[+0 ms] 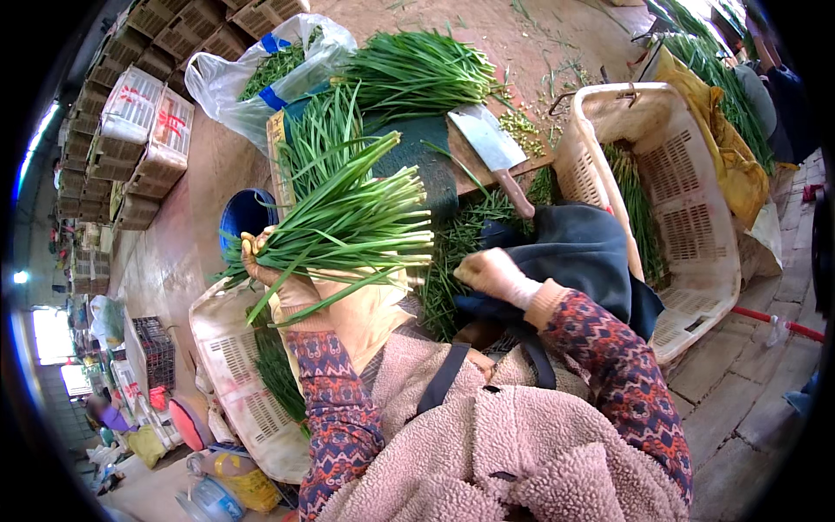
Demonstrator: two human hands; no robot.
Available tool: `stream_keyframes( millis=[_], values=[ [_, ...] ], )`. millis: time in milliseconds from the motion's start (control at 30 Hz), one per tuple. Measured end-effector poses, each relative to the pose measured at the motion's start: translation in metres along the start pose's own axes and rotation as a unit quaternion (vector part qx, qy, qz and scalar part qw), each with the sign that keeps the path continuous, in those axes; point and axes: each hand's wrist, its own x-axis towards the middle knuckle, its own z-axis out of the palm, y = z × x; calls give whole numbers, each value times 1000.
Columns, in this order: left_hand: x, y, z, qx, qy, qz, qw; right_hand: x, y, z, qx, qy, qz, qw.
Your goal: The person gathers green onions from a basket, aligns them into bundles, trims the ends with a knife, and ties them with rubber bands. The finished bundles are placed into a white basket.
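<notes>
A loose bunch of garlic chives [352, 215] is gripped in my left hand [264, 254], its pale cut ends fanned out to the right. My right hand [490, 274] hovers over my lap with its fingers curled; whether it pinches anything is too blurred to tell. Green trimmings [450, 261] lie heaped just left of that hand, beside a dark cloth [567, 248]. Beyond, a cleaver [489, 140] rests on a wooden board [460, 186], handle towards me. Two more piles of chives, a large one [417, 75] and a smaller one [323, 137], lie at the far side.
To the right stands a white plastic crate [691, 196] holding chives; another crate [228, 346] is at my left. A blue bucket [244, 212] stands near my left hand. Behind are a clear plastic bag [222, 91] and stacked crates [140, 130]. A person [783, 98] is at far right.
</notes>
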Motion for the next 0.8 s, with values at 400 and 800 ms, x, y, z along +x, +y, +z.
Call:
stream_keyframes(
  millis=[400, 800],
  values=[
    [-17, -3, -26, -8, 41, -7, 999, 30, -99, -74, 441, -62, 25, 895],
    [-20, -9, -43, 38, 50, 11, 998, 73, -94, -48, 305, 118, -3, 945]
  ],
)
